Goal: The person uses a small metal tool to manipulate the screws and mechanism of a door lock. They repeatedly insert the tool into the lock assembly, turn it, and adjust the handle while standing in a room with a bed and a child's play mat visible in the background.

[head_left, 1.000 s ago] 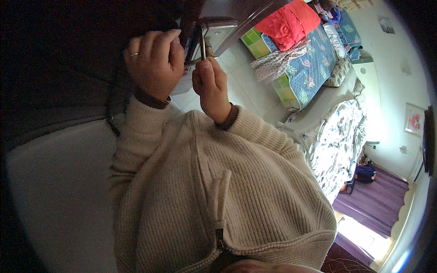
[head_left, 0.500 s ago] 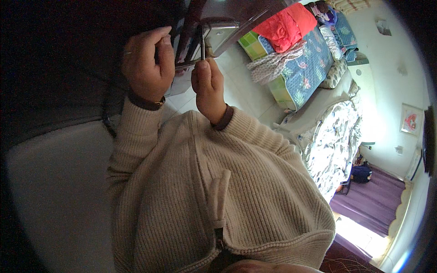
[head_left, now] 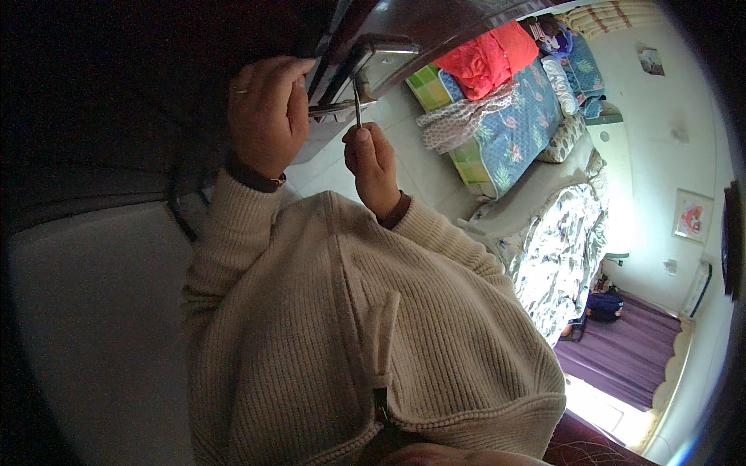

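Note:
In my right hand (head_left: 373, 167) is a thin metal rod (head_left: 358, 107), like a screwdriver shaft. My fist hides its lower end. The rod points up to a metal lock plate with a handle (head_left: 386, 66) on a dark, glossy door (head_left: 420, 27). Whether its tip touches the lock cannot be made out. My left hand (head_left: 268, 116) is at the left of the lock, close to the door's edge, with fingers curled and the index finger reaching towards that edge. Its fingertips are partly hidden, and shadow covers what they may grip.
At the upper right stands a bed (head_left: 505, 128) with a blue floral cover and a red cloth (head_left: 489, 58). A patterned blanket (head_left: 556, 248) lies nearer. A purple curtain (head_left: 622, 349) hangs at the lower right. Pale tiles (head_left: 416, 144) show below the lock.
Both hands and the lock have shifted right and slightly nearer in the picture. The rod has moved with my right hand and now leans slightly left at its top.

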Available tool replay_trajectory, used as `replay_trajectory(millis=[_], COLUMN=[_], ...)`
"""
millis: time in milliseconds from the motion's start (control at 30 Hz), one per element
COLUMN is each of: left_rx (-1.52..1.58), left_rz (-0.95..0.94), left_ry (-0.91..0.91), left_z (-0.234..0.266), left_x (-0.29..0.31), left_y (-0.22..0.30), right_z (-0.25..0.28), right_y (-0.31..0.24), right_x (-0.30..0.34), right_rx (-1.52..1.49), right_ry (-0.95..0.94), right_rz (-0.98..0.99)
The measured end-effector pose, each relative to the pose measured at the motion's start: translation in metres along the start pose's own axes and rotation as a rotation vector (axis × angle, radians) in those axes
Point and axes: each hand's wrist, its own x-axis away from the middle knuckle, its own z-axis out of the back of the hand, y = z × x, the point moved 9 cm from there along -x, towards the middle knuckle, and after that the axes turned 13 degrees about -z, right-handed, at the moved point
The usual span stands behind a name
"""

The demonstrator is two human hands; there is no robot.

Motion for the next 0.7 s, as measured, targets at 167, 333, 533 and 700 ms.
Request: replay_trajectory(millis=[167,333,533,700], left_rx=[0.007,-0.046,0.160,0.444], left_rz=[0.133,0.091,0.158,0.389], left_ry=[-0.161,-0.142,-0.167,-0.069], left_z=[-0.014,-0.016,-0.016,-0.015], left_x=[0.015,0.024,0.030,0.050], left_y=[0.001,0.008,0.043,0.032], right_z=[0.007,0.003,-0.015,-0.015], right_y=[-0.013,-0.021,-0.008,-0.035], right_x=[0.006,0.004,0.010,0.018], right_rx=[0.042,0.035,0.034,0.459], right_ry=[-0.006,-0.129,-0.199,-0.097], right_rz=[0.036,0.003,0.061,0.293])
